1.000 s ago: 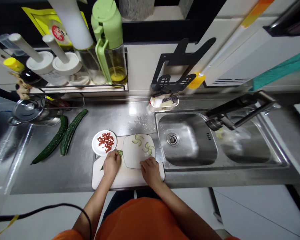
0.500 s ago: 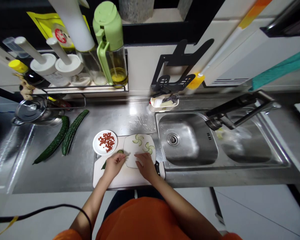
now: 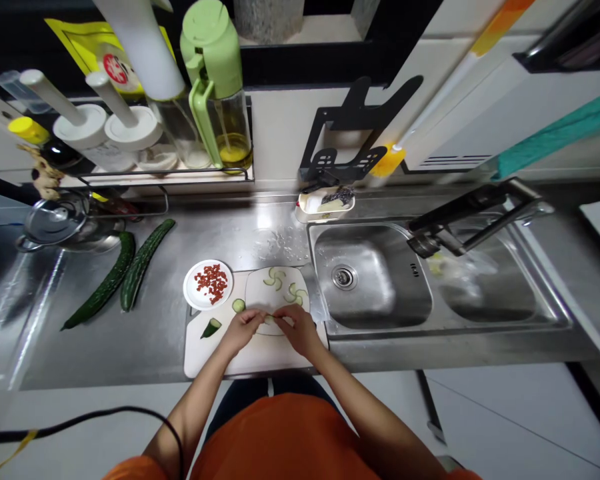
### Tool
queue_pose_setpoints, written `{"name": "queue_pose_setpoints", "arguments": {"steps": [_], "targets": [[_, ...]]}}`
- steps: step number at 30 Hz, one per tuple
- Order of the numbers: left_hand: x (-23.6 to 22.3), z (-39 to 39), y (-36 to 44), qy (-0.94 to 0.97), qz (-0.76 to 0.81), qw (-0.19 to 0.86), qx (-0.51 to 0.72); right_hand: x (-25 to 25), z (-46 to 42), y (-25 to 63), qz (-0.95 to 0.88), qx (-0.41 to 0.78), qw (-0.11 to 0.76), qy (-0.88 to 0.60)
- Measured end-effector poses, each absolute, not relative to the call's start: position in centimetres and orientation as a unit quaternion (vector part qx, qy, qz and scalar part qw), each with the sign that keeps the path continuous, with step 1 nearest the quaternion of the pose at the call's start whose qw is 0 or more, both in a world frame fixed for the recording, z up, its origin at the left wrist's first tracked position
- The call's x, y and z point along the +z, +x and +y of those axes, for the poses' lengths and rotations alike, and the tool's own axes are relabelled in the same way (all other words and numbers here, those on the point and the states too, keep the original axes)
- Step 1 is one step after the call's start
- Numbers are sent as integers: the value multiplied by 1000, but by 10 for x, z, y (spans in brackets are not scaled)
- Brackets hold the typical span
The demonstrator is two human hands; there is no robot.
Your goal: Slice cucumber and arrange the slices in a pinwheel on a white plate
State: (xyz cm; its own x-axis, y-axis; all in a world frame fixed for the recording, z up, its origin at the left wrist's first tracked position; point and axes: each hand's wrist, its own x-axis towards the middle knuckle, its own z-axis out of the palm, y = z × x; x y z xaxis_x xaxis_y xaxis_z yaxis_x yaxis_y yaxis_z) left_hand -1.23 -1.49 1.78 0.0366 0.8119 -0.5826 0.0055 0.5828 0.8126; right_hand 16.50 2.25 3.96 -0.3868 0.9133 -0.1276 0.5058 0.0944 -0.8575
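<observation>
Your left grip (image 3: 241,331) and right grip (image 3: 300,328) pinch a slice (image 3: 269,320), fingertips nearly closed, above the plate (image 3: 260,293); likely light, slick and fragile, so hold its edges gently.

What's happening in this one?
The person's left hand and right hand meet over the near part of a pale squarish plate, pinching what looks like a small cucumber slice. Two pinwheels of curved slices lie on the plate. Left of it, a cucumber end and a cut round rest on the cutting board.
</observation>
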Motion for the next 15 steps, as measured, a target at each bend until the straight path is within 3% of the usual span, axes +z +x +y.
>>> {"name": "queue_pose_setpoints", "arguments": {"steps": [7,15], "targets": [[15,-9,-3,150,578,743,303,48,20,171,-735,426,251,-464],[12,0,2,186,616,693,326,34,10,178,-681,440,235,-536]]}}
